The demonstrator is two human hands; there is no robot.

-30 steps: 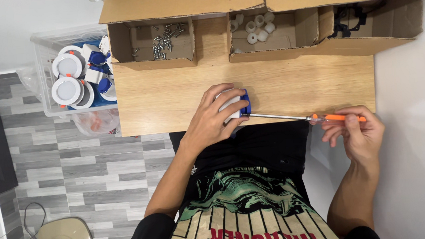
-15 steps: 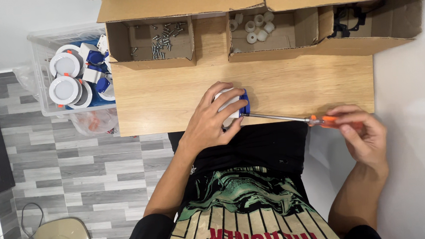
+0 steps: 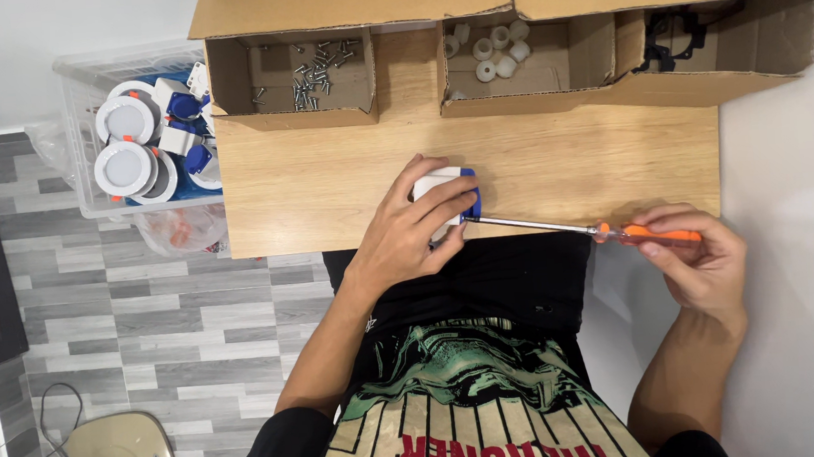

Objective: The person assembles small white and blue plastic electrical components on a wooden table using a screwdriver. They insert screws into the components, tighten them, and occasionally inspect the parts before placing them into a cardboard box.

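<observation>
screwdriver tip at the small white and blue part, hands barely changed

your left hand point(image 3: 408, 238) is wrapped around a small white and blue part point(image 3: 450, 189), pinning it at the near edge of the wooden table point(image 3: 327, 182). your fingers fold over its top and your thumb sits beneath it. your right hand point(image 3: 700, 260) is closed around the orange handle of a screwdriver point(image 3: 579, 230), out past the table's right corner. the thin metal shaft runs leftward, nearly level, and its tip meets the blue side of the part.

compared with half a second ago, very little has shifted. your left hand keeps the same grip in the same spot. your right hand sits a touch lower and its fingers have turned slightly around the handle. the shaft stays on the same line into the part.

at the far edge of the table stand three open cardboard boxes. the left box point(image 3: 225, 84) holds loose screws point(image 3: 314, 65), the middle box point(image 3: 586, 54) holds small white round pieces point(image 3: 495, 49), and the right box point(image 3: 775, 36) holds dark parts you cannot make out clearly. left of the table, a clear plastic bin point(image 3: 76, 137) holds round white light fittings point(image 3: 126, 167) with blue and white parts among them. none of these has moved.
</observation>
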